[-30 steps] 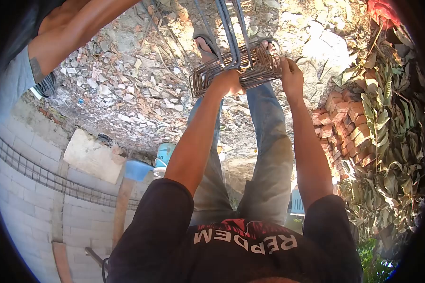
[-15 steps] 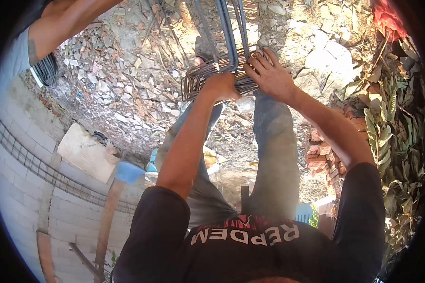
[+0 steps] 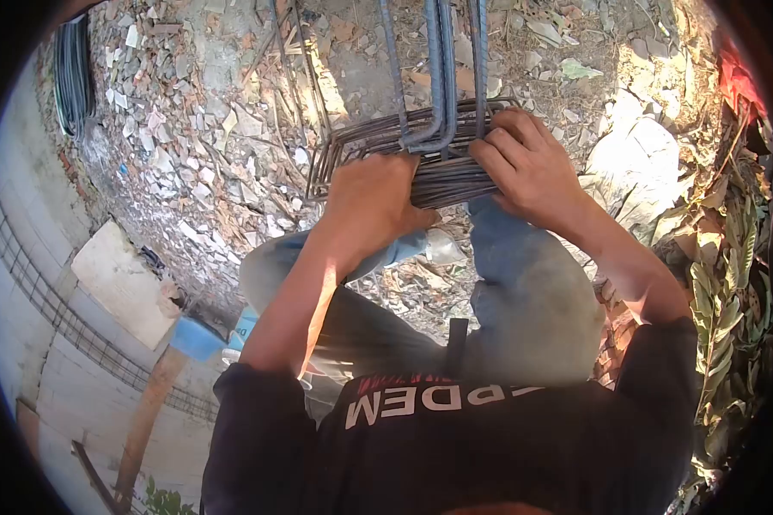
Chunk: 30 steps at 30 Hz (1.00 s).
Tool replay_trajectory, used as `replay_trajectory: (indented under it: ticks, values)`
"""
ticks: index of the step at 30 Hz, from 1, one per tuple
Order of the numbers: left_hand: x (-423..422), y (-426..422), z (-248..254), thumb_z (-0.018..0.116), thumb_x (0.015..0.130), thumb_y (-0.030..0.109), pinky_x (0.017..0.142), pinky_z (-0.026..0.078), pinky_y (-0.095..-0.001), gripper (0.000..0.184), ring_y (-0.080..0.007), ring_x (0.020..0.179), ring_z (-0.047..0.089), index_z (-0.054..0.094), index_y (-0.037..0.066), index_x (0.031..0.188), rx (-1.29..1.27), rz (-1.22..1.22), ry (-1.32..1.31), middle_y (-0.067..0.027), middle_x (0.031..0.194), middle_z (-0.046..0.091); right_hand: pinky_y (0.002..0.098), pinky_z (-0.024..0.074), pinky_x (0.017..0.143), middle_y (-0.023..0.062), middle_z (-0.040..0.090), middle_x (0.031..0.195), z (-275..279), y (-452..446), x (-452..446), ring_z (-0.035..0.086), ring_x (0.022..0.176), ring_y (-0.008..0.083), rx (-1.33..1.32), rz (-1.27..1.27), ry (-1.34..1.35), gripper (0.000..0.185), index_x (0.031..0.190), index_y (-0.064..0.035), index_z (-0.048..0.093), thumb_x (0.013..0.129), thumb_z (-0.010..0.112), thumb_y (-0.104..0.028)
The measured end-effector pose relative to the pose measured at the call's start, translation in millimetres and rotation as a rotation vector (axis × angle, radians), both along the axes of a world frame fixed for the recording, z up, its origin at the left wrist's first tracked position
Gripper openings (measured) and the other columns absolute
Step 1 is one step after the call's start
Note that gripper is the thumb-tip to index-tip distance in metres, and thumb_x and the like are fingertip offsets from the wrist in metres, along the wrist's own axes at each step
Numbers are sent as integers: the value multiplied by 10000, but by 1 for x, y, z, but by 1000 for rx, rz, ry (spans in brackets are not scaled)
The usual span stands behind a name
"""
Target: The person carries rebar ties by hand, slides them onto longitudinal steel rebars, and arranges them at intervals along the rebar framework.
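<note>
A bundle of rectangular steel rebar stirrups (image 3: pixel 451 182) lies across the front of my knees, around several long rebars (image 3: pixel 438 77) that run away toward the top of the view. My left hand (image 3: pixel 371 196) is closed round the bundle's near left part, thumb along the near side. On the right, my right hand (image 3: pixel 526 163) grips the same stirrups with its fingers curled over the top. Bent ends of the bars show between my hands. My palms hide part of the bundle.
Rubble and broken tile (image 3: pixel 180 172) cover the ground. A coil of dark wire (image 3: pixel 74 81) lies at upper left. Along the left runs a block wall (image 3: pixel 86 369) with a rebar lattice (image 3: pixel 69 322). A pale sack (image 3: pixel 640 159) and dry leaves (image 3: pixel 721 326) are at right.
Another person's arm at the upper left has gone out of view. My knees are bent more, and the stirrups look closer and larger. Both hands still hold the bundle.
</note>
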State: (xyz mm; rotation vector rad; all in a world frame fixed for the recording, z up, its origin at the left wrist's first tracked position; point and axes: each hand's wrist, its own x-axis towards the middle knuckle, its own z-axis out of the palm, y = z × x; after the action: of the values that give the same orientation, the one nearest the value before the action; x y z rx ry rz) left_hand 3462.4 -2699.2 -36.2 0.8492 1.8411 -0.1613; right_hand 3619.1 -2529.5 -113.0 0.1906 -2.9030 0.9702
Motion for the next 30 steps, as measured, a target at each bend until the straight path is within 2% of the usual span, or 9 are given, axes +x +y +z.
replay_trajectory:
  ticks: [2,5,6,9,12,15,21,27,30]
  values:
    - [4,-15,5,918,663,341,941,523,-465,727,-387,1081,673,624,-3,1233,74,22,175,-216,1119,705,452,530,946,78,612,1025,1,7,0,582,1126,303,26,3,-1,375,1054,-57,627,695,701,-136]
    - [20,-48,-14,944,606,308,1044,457,-437,874,-358,1171,585,530,10,1316,389,-45,374,-164,1214,621,428,549,887,76,615,1022,9,11,5,586,1126,309,87,22,-16,462,1073,-57,622,635,749,-138]
    - [26,-55,-22,956,562,255,1115,379,-443,939,-347,1185,525,490,14,1342,458,-1,391,-143,1218,558,420,555,871,75,616,1020,13,14,3,588,1126,311,112,45,-14,495,1081,-58,620,615,764,-138]
    - [37,-71,-30,937,593,215,1130,349,-493,903,-358,1183,530,487,13,1349,551,-1,424,-150,1208,559,406,565,846,73,629,1022,23,16,-5,598,1121,307,264,139,112,579,1104,-68,619,563,815,-137]
    - [44,-67,-24,915,609,162,1166,305,-519,889,-350,1224,519,475,18,1368,546,114,507,-156,1257,548,394,578,805,67,643,1030,33,17,-10,606,1115,290,236,97,47,593,1125,-71,621,578,835,-157]
    - [40,-66,-25,892,620,117,1191,285,-525,857,-334,1248,513,480,47,1368,742,172,675,-146,1273,546,384,587,769,59,650,1042,36,13,-13,612,1107,275,180,14,66,596,1123,-72,622,585,857,-174]
    - [10,-69,4,880,619,75,1179,314,-530,833,-328,1226,524,499,112,1359,635,-49,531,-123,1234,556,386,590,759,56,661,1035,41,9,-13,629,1067,271,145,-45,22,608,1113,-81,624,565,876,-160]
    - [14,-79,-30,871,609,57,1156,349,-506,807,-320,1174,548,525,117,1336,747,-49,691,-110,1205,571,400,587,765,66,666,1015,37,6,-19,638,1031,281,156,-10,67,590,1106,-80,630,574,872,-157]
    - [9,-76,-13,865,611,54,1141,360,-496,798,-318,1175,545,526,109,1331,703,-10,609,-110,1188,579,412,578,786,77,666,1004,40,2,-17,639,1017,297,107,-58,5,580,1105,-76,630,580,863,-158]
